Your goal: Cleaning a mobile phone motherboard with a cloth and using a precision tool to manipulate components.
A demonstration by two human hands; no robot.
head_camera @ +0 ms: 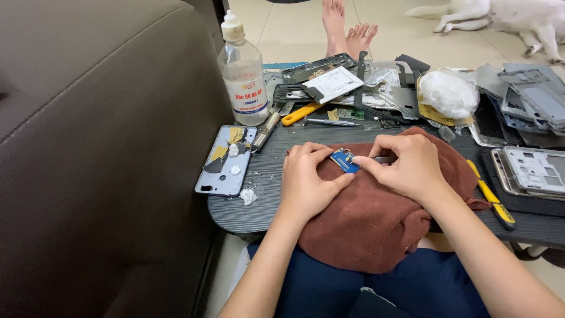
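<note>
A small blue circuit board (343, 160) lies on a brown towel (376, 218) draped over the front of a dark tray table (259, 203). My left hand (306, 182) pins the board's left side with thumb and fingers. From the right, my right hand (406, 165) pinches a thin dark metal tool (384, 159) and touches its tip to the board's right edge.
A clear liquid bottle (241, 70) stands at the back left beside a phone back cover (225, 160) with white cotton bits. Phone frames (532, 171), a yellow-handled tool (491, 197), a screwdriver (329, 122) and parts clutter the back. Sofa left; another person's feet and a white dog beyond.
</note>
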